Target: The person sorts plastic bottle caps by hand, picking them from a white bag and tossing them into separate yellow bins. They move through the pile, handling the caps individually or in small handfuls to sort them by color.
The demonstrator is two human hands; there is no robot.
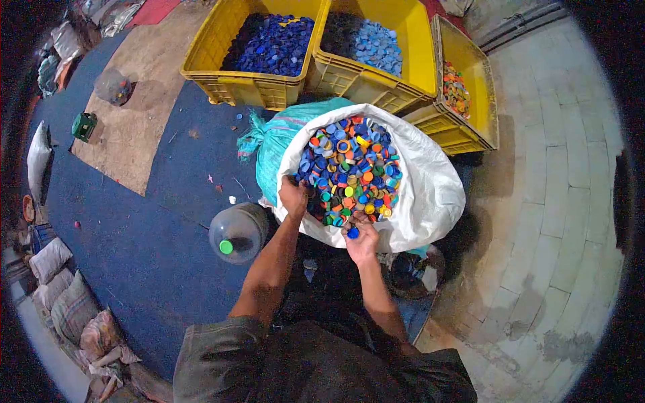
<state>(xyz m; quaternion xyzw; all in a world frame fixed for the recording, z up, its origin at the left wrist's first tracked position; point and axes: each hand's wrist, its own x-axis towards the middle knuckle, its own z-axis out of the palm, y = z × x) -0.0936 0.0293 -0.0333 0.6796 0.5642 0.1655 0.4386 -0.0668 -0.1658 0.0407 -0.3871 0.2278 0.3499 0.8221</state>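
Note:
A white woven sack (430, 191) stands in front of me, its mouth rolled back around a heap of mixed plastic bottle caps (349, 171). At the left rim, my left hand (293, 196) has its fingers curled in against the caps; what they hold, if anything, is hidden. My right hand (363, 243) is at the near rim, palm turned up. A dark blue bottle cap (353, 232) rests in its bent fingers.
Beyond the sack stand yellow crates: one with dark blue caps (275, 47), one with light blue caps (377, 47), one with orange caps (455, 91). A tied green sack (275, 144) leans behind. A large clear bottle (236, 232) lies left; a block wall (557, 181) rises right.

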